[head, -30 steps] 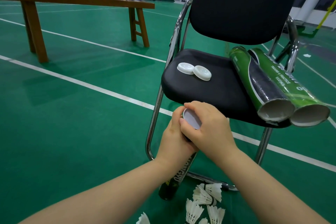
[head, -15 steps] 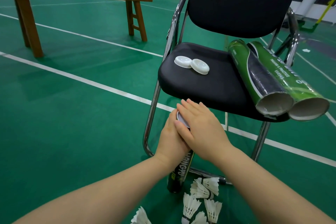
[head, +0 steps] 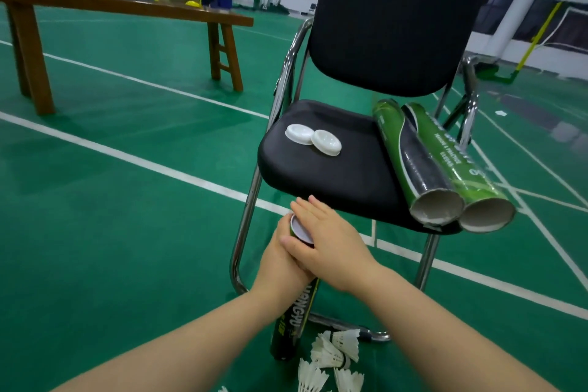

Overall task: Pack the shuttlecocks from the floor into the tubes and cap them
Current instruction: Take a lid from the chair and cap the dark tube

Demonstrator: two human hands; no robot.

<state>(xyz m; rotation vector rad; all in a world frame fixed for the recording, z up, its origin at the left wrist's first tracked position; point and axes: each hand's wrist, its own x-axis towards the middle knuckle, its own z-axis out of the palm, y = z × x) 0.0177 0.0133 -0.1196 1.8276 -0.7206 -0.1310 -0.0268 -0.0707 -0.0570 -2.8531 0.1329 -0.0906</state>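
Tube: the dark tube (head: 294, 325) stands tilted, its foot on the floor (head: 127, 232) in front of the chair, its top just below the seat's front edge.
Cap: we see a white cap (head: 299, 227) sitting on the tube's mouth, partly hidden under the right hand.
Left hand: our left hand (head: 280, 264) is wrapped round the tube just under the cap, fingers clenched on it.
Right hand: our right hand (head: 331, 248) lies over the cap with fingers stretched out flat, pressing rather than pinching.
Change: a second ago those right fingers were curled round the cap's rim; now they have flattened over it. We take that as the cap being pushed home, so this tube is likely finished.
Shuttlecocks: several shuttlecocks (head: 334, 350) lie on the floor just beside the tube's foot — not yet packed.
Chair: on the seat of the chair (head: 334, 181), two green tubes (head: 445, 169) lie side by side, open mouths toward us — two spare caps (head: 313, 139) touch each other near the seat's left side.
Beyond: a wooden bench (head: 127, 9) stands well apart on the left.
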